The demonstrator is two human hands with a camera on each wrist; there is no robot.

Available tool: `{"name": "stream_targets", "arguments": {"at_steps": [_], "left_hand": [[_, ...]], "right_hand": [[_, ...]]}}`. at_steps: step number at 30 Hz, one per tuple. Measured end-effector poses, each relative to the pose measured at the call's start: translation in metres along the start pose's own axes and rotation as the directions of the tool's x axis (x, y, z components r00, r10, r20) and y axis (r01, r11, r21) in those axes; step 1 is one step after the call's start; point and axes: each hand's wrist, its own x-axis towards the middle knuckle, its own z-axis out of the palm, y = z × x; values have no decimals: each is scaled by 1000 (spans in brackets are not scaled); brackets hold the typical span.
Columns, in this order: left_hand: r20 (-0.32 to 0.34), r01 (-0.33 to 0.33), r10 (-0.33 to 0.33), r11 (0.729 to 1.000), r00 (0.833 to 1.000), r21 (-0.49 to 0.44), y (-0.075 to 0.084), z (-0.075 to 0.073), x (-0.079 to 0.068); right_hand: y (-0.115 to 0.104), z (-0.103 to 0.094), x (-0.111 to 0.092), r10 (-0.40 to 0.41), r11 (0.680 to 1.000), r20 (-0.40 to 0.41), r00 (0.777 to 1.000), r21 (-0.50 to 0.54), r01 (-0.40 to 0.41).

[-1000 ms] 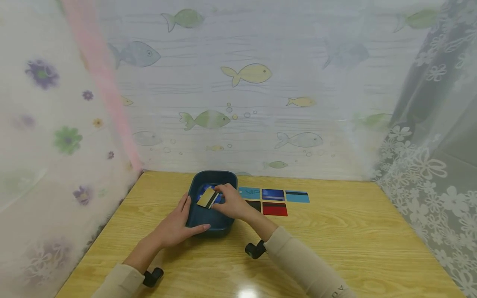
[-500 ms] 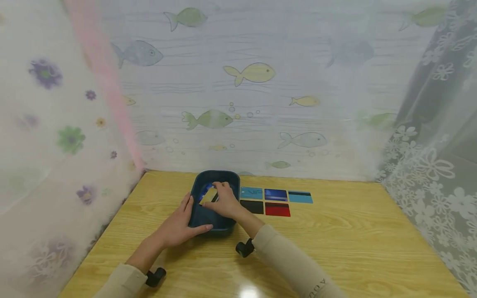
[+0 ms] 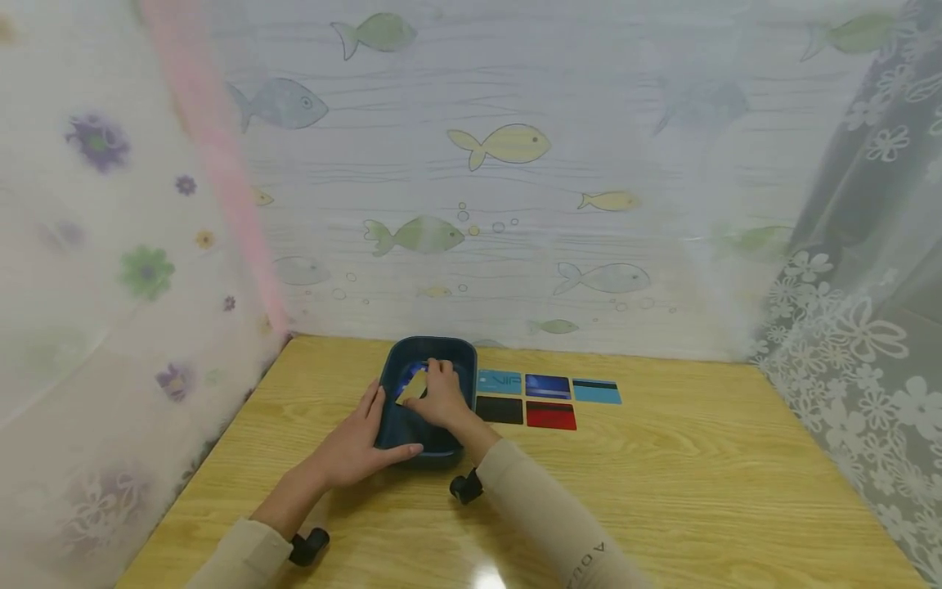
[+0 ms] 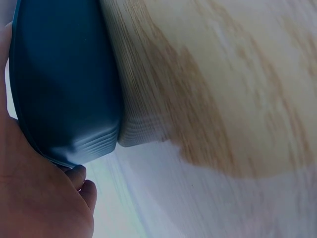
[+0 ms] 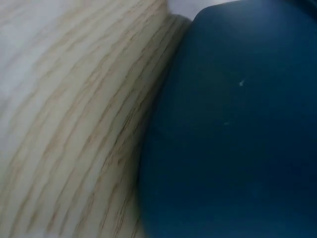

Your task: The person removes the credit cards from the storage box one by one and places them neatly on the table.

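A dark blue rectangular box (image 3: 428, 460) stands on the table, its open top facing up. My left hand (image 3: 355, 446) grips its near left corner, fingers along the left wall and thumb across the front rim. Seen from the left wrist, the left hand (image 4: 39, 193) curls round the edge of the box (image 4: 69, 64). My right hand (image 3: 440, 398) reaches inside and pinches a gold card (image 3: 412, 388), which it partly covers. Under that card a blue card (image 3: 407, 374) shows. The right wrist view holds only the wall of the box (image 5: 228, 124) and table.
Right of the box lie cards in two rows: a light blue VIP card (image 3: 500, 382), a dark blue card (image 3: 548, 387), a light blue striped card (image 3: 597, 392), a black card (image 3: 500, 411) and a red card (image 3: 551, 415). A fish-patterned curtain (image 3: 471, 188) hangs behind the table (image 3: 662, 483).
The right hand has turned and lowered the gold card toward the blue one inside the box, covering more of it. The right forearm has swung left. My left hand keeps its place on the box.
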Motion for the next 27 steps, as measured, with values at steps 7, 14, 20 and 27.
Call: {"name": "stream_targets", "arguments": {"at_steps": [7,14,20,27], "left_hand": [[1,8,-8,1000,1000,-5,0,0,-1],[-9,9,-9,1000,1000,-5,-1,2,0],[0,17,-17,1000,1000,-12,-1,2,-1],[3,19,-19,1000,1000,-5,0,0,0]], "right_hand": [[3,5,5,57,998,6,998,-32,-57],[3,5,5,121,991,3,993,-61,-121],[4,8,4,129,985,-8,992,-116,-129],[4,8,6,154,980,-25,988,-124,-155]]}}
